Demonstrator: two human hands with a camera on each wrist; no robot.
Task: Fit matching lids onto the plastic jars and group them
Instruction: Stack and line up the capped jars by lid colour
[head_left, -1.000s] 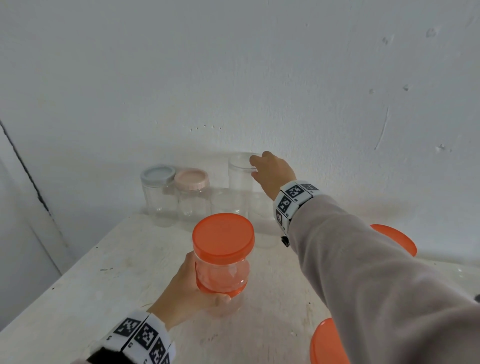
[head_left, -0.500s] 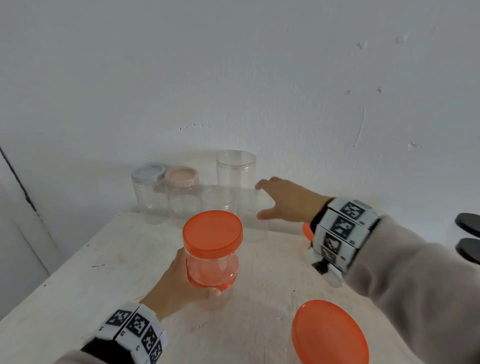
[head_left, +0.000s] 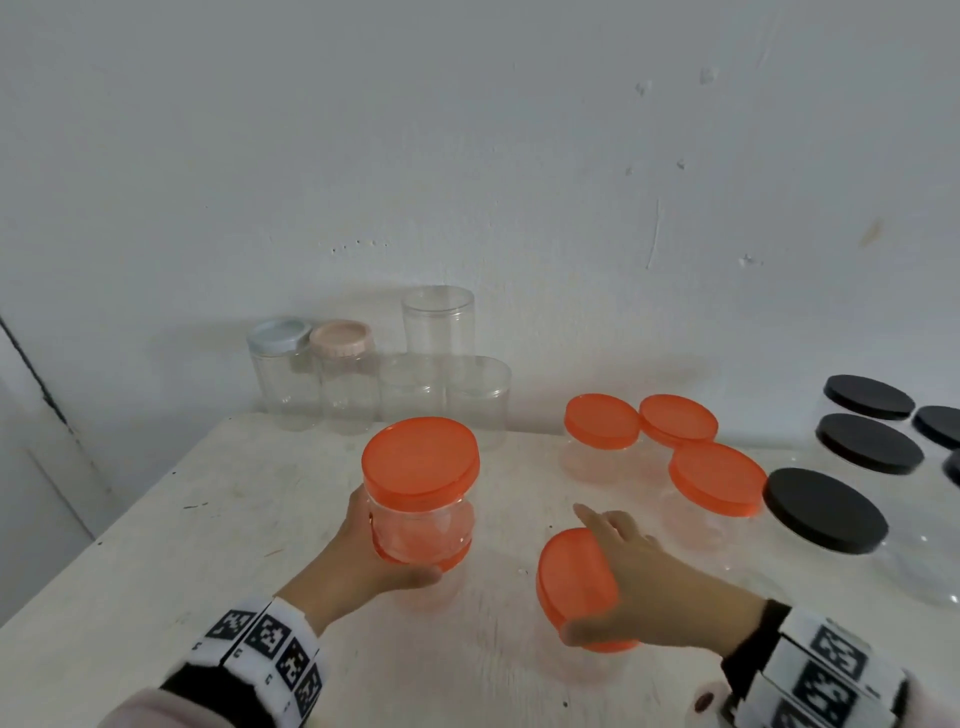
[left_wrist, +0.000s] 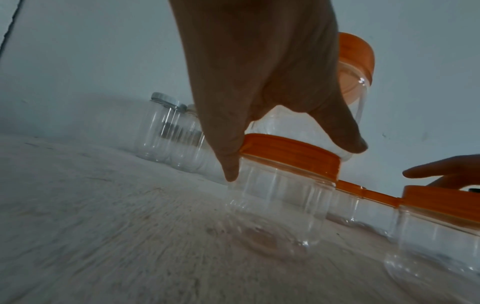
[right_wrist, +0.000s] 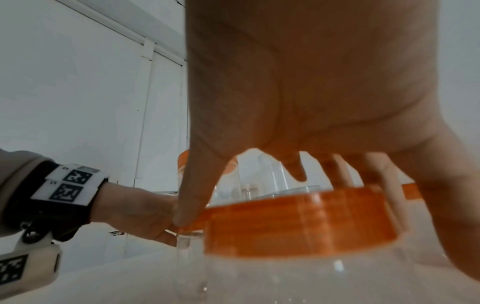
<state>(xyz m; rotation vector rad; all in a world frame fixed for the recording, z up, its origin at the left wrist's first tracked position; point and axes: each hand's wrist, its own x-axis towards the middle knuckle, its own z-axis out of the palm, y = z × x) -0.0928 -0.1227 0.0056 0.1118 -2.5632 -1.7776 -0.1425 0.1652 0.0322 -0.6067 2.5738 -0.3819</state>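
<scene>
Head view, left fingers: the left hand (head_left: 363, 551) wraps the upper jar (head_left: 423, 514) of a two-high stack, thumb in front, fingers (left_wrist: 228, 162) reaching down past the lower jar's lid (left_wrist: 291, 152).
Right fingers: the right hand (head_left: 639, 587) spreads over an orange-lidded jar (head_left: 571, 582) near the front edge, thumb and fingers (right_wrist: 191, 207) curled down round the lid's rim, gripping it.
Stack: both jars wear orange lids; the lower one (left_wrist: 275, 205) stands on the surface (head_left: 208, 545), the upper sits on its lid.
Orange group: three more lidded jars (head_left: 717, 478) stand close together behind the right hand, well apart from the stack.
Black group: jars with black lids (head_left: 826, 509) cluster at the right edge, already capped.
Back row: one jar with a grey lid (head_left: 278, 335) and one with a pink lid (head_left: 342, 338) stand against the wall; beside them three clear jars (head_left: 439, 322), one raised on two, show no coloured lids — whether clear lids are on them cannot be told.
Progress: capping looks mostly done; no loose lid is in sight.
Left to do: likely gathering the stack and the front jar with the other orange ones, then settling the clear jars at the back.
</scene>
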